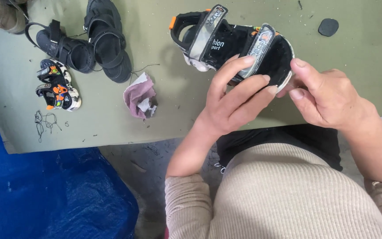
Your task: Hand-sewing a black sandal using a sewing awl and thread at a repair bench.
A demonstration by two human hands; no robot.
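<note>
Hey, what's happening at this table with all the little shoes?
A person in a beige sweater holds a small black sandal over a green table with both hands. The left hand supports it near the front strap, while the right hand pinches the toe edge. Two dark sandals, a small patterned sandal and a pink rag lie to the left.

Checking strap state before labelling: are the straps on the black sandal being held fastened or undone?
Fastened: both clear straps arch closed across the black child's sandal, which the left hand and right hand hold by its toe end.
</note>
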